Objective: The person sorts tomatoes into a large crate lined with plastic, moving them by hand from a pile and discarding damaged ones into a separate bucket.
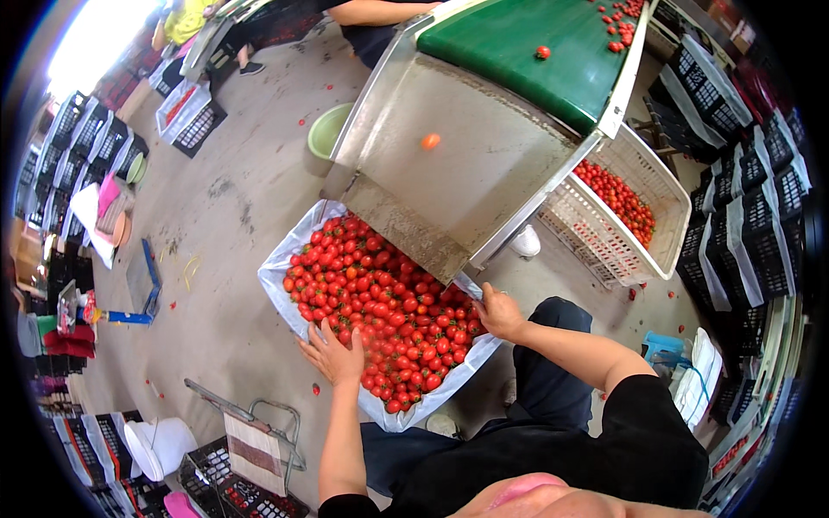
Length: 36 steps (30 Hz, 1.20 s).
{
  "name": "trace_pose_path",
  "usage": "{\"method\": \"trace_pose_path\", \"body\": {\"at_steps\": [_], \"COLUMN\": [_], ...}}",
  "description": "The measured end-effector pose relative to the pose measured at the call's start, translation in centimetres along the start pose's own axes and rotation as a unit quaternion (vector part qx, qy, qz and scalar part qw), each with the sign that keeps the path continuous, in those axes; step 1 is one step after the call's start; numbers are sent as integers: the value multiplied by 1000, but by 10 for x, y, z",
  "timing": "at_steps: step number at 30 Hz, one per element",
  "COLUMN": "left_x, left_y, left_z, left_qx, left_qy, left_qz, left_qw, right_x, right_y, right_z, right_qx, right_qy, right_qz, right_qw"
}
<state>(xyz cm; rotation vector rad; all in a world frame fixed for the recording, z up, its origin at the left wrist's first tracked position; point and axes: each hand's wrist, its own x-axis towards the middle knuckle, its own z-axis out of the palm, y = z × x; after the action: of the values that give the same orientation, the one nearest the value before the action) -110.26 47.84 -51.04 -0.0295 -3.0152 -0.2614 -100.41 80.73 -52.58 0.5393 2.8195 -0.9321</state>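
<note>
A crate lined with a pale plastic liner [278, 269] stands below the metal chute [449, 129], heaped with small red tomatoes [389, 302]. My left hand [335, 356] lies over the crate's left side with its fingers spread, touching the liner edge and the outermost tomatoes; it holds nothing. At the crate's right corner, beside the chute's lip, my right hand [501, 314] is closed on the liner's edge. Its fingertips are partly hidden, so whether the rim is gripped too is unclear. One orange-red tomato [431, 141] is on or above the chute.
Beyond the chute, a green conveyor belt [518, 60] carries scattered tomatoes. A white crate [665, 250] of tomatoes stands to its right, a green bucket [328, 129] to its left. A folding chair [255, 440] is at lower left; stacked black crates [751, 233] line the right. Other people work at the back.
</note>
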Motion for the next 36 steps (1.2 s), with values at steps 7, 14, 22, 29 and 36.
{"method": "trace_pose_path", "body": {"at_steps": [7,14,22,29,36], "left_x": [-17,21,77,136,157], "left_y": [49,45,14,81,122], "left_z": [-1,13,31,57,82], "left_qx": [-92,0,-10,4,-95], "left_qy": [-166,-128,8,53,-9], "left_qz": [452,480,239,142,98], "left_qw": [872,868,971,988,991], "right_x": [3,3,1,4,2], "right_y": [7,11,-1,11,1], "right_z": [2,6,4,-1,-2], "right_qx": [11,34,34,17,72], "right_qy": [30,4,21,22,17], "right_qz": [-30,24,-13,-20,-6], "right_qw": [999,999,999,999,997]}}
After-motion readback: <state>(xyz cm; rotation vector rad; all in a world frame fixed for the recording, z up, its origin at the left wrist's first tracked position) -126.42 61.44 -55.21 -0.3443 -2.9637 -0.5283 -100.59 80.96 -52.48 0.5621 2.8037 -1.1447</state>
